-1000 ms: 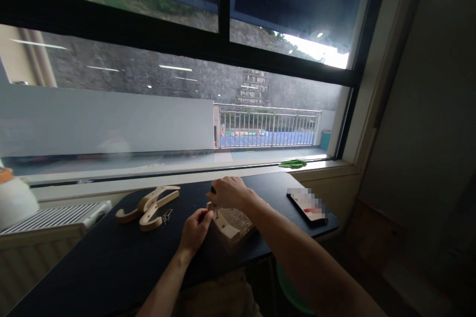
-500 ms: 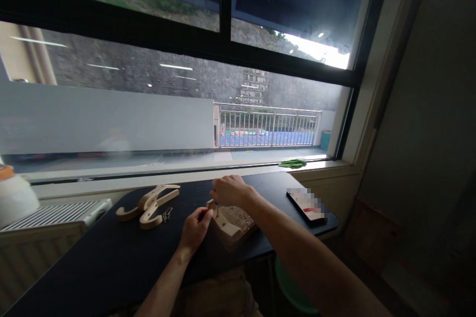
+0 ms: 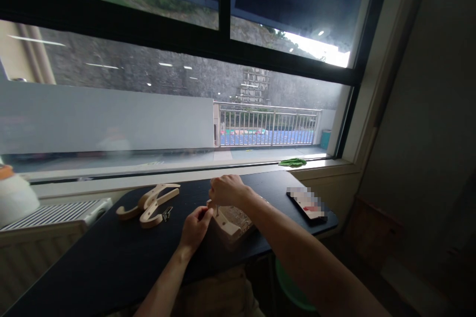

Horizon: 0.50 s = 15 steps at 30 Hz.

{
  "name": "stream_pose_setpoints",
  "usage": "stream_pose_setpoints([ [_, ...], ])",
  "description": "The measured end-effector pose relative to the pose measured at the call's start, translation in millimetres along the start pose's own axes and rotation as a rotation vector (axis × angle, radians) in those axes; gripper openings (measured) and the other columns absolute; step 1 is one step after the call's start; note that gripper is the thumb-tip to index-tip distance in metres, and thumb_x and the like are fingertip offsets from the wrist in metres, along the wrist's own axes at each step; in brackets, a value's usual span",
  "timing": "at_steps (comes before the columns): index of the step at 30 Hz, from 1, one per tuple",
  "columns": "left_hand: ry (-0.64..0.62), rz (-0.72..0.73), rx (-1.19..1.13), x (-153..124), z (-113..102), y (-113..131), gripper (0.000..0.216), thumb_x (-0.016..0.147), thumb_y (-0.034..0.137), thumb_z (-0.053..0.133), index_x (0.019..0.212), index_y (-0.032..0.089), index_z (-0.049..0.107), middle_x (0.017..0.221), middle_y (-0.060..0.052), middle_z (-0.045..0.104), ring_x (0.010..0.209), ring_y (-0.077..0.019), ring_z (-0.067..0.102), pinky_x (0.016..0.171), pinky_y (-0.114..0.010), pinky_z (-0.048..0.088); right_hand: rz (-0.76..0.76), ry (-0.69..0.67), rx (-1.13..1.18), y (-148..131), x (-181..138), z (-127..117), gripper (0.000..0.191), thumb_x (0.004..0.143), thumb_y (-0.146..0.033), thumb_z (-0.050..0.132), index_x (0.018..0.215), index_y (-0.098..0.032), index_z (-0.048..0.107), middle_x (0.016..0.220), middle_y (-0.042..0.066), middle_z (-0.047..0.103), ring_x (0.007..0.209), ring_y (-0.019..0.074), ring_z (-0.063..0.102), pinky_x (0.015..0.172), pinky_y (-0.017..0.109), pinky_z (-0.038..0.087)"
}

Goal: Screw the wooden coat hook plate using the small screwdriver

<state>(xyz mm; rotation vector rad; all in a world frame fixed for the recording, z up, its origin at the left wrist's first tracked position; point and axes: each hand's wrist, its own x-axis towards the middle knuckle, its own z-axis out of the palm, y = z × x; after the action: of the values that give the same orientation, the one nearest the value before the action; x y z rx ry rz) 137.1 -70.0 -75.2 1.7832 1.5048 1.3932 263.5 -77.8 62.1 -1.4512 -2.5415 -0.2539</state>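
Observation:
In the head view a pale wooden piece (image 3: 229, 228) with dark holes lies at the table's middle, on or against a clear plastic package (image 3: 241, 218). My left hand (image 3: 196, 228) pinches the far left end of that wood between thumb and fingers. Above it, my right hand (image 3: 228, 190) is closed in a fist around a screwdriver, its handle hidden by the fingers. The thin metal shaft (image 3: 217, 211) points down to the wood beside my left fingertips; the tip is too small to make out.
Curved wooden hooks (image 3: 150, 203) lie left on the dark table (image 3: 148, 257), with small metal screws (image 3: 167, 214) beside them. A phone-like flat object (image 3: 308, 205), partly blurred, rests at the right. A green cloth (image 3: 292, 162) lies on the windowsill; a radiator (image 3: 55, 223) stands left.
Both hands keep their places on the wooden piece and the screwdriver. My right fist has turned very slightly; the other things on the table have not moved.

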Motion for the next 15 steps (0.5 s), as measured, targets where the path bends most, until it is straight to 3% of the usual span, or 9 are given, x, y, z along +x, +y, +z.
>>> stream_pose_setpoints([
  [5,-0.001,0.003,-0.003,0.4,0.2,-1.8,0.029,0.070,0.044,0.045,0.074,0.019,0.061,0.063,0.001,0.063,0.061,-0.0166,0.057,0.057,-0.024,0.042,-0.010,-0.040,0.026,2.2,-5.6,-4.4,0.026,0.078,-0.035,0.043,0.095,-0.021,0.056,0.091,0.008,0.064,0.083,0.0211,0.060,0.066,0.031,0.045],
  [15,-0.010,-0.001,0.000,0.3,-0.1,-2.6,0.028,0.071,0.043,0.045,0.077,0.020,0.061,0.066,0.001,0.064,0.064,-0.0168,0.058,0.059,-0.024,0.042,0.007,-0.115,0.074,2.4,-12.2,-13.2,0.031,0.073,-0.040,0.046,0.093,-0.019,0.055,0.095,0.009,0.063,0.085,0.0221,0.059,0.066,0.031,0.046],
])
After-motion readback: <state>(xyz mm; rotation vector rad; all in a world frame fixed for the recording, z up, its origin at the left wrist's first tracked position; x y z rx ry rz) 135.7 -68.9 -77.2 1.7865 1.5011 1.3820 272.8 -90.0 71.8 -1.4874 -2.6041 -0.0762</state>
